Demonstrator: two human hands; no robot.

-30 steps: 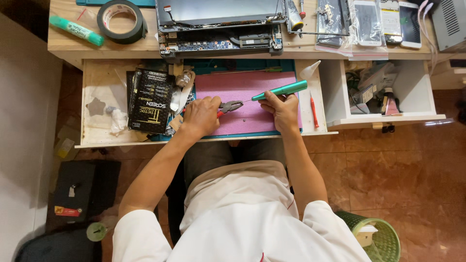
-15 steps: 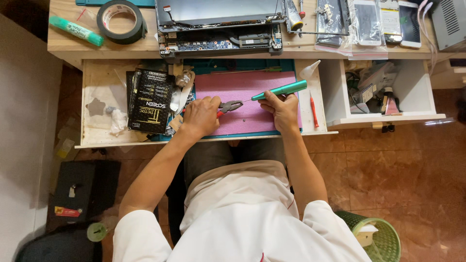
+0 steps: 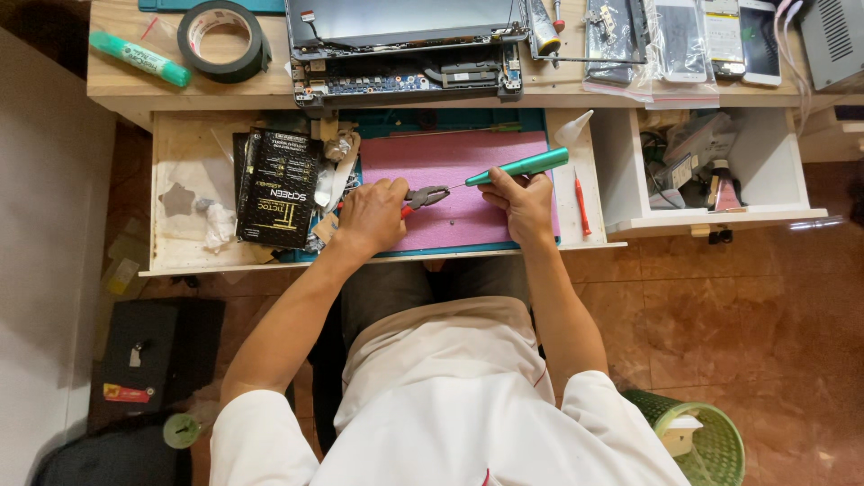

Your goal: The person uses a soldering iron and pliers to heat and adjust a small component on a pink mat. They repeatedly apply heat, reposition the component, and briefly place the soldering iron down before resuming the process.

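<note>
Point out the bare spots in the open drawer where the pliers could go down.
The pink mat lies bare above the left hand and right hand, and below the pliers. The drawer's pale left floor is also mostly open, left of the black box. Between box and mat, scraps crowd it.

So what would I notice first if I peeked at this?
Probably the bright pink mat in the open drawer, where the left hand holds small pliers against the tip of a green pen-shaped tool in the right hand. Above, on the desk, lies an opened laptop beside a roll of black tape.
</note>
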